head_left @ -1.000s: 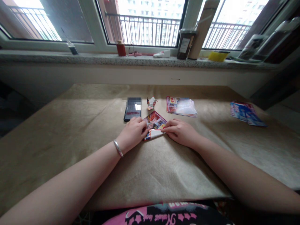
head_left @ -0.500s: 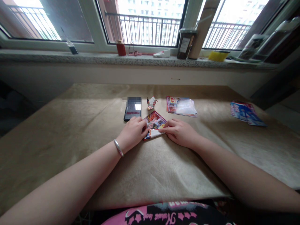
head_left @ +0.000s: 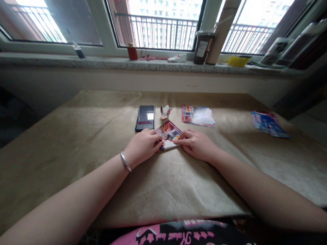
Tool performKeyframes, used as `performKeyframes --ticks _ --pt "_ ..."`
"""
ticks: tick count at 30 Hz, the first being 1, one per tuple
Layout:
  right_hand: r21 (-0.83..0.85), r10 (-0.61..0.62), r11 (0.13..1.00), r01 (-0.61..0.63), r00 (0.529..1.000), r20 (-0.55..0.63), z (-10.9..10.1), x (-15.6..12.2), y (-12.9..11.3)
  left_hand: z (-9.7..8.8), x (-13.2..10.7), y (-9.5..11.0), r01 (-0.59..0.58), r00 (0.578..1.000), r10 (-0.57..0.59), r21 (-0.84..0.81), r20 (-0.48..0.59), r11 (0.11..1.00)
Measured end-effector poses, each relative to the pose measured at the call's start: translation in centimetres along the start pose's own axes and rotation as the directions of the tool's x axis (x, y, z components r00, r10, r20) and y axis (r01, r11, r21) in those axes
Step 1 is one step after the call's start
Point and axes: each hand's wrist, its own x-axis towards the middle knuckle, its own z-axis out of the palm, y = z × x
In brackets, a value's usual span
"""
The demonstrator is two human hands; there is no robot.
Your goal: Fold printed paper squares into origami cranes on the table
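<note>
A colourful printed sheet of paper [head_left: 168, 131] lies on the table between my hands, its near edge folded up into a white strip. My left hand [head_left: 146, 143] grips the sheet's left side, fingers curled, with a silver bangle on the wrist. On the right side, my right hand [head_left: 195, 143] pinches the fold's end, index finger pointing along the white strip. Just beyond the sheet stands a small folded paper figure [head_left: 165, 112]. A dark phone [head_left: 145, 119] lies beside it, close to my left hand.
A stack of printed sheets [head_left: 198, 115] lies behind my right hand. More blue and red leaflets [head_left: 269, 123] are at the table's far right. The brown table [head_left: 76, 136] reaches a wall below a granite sill [head_left: 107, 63] holding a red bottle [head_left: 132, 51] and a dark jar [head_left: 203, 47].
My left hand has shifted slightly along the sheet's left edge, its wrist moving a little left. The right hand stays in place on the fold.
</note>
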Motion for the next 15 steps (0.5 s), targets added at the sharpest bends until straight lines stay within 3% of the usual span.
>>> performKeyframes --ticks 15 --pt "0.030 -0.013 0.999 0.013 1.000 0.000 0.0 0.2 0.1 -0.3 -0.3 1.4 -0.085 0.996 0.087 0.097 -0.010 0.992"
